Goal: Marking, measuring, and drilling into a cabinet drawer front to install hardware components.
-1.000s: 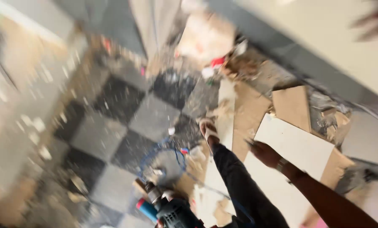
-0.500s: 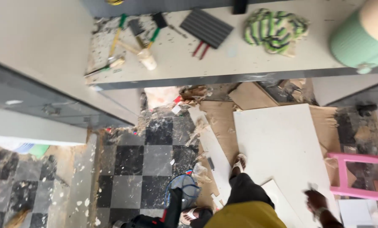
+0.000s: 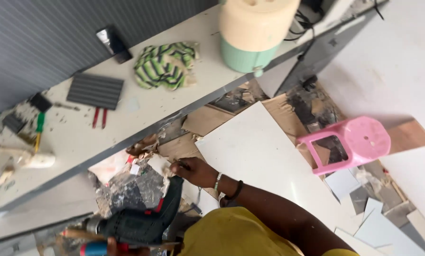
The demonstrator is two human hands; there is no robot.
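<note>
Camera has swung since the earlier frame: table now runs across the top, pink stool at 3 o'clock, both hands closer.

Right hand reaches forward at centre, grip pinched narrow on a small dark bit at the edge of the white tile lying on cardboard on the floor. Left hand, barely in view at 7 o'clock, grip closed round the dark green drill, which sits low beside crumpled plastic. Table carries a striped cloth and a green-and-cream jug. Judgement: seat the bit straight and keep the drill steady, pointed away from the wrist.
</note>
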